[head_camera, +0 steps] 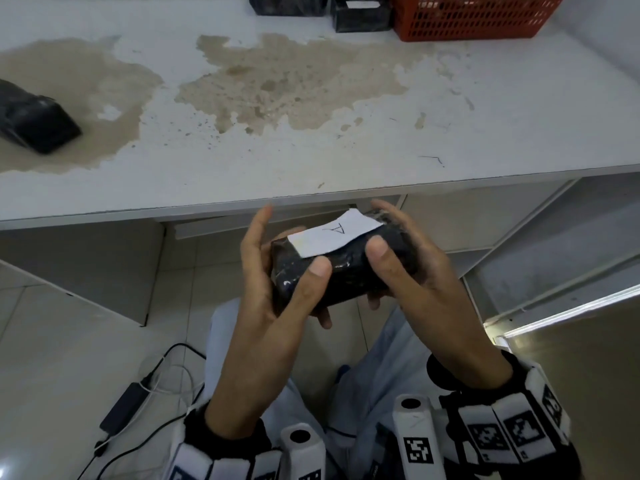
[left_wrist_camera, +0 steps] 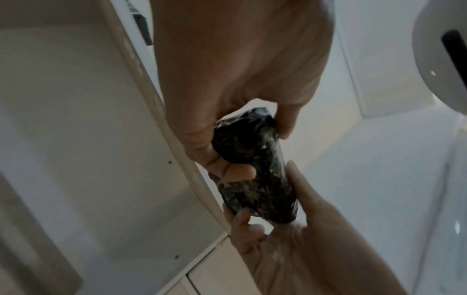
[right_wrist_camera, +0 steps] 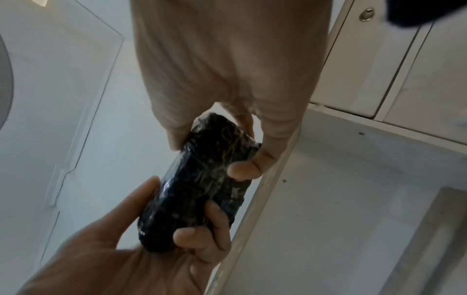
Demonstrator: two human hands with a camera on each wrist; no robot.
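Observation:
A black plastic-wrapped package (head_camera: 346,275) is held in the air below the table's front edge, over my lap. A white paper label (head_camera: 332,239) marked with a letter lies on its top face. My left hand (head_camera: 304,282) grips the left end, thumb on top by the label, fingers underneath, index finger sticking up free. My right hand (head_camera: 391,265) grips the right end, thumb on top and fingers curled round the far side. The left wrist view shows the package (left_wrist_camera: 255,169) between both hands, and so does the right wrist view, where the package (right_wrist_camera: 199,179) looks shiny and crinkled.
The white table (head_camera: 346,157) ahead has large brown stains. Another black package (head_camera: 38,123) lies at its left. A red basket (head_camera: 467,15) and black boxes (head_camera: 360,15) stand at the back. A power adapter (head_camera: 121,407) with cables lies on the floor at left.

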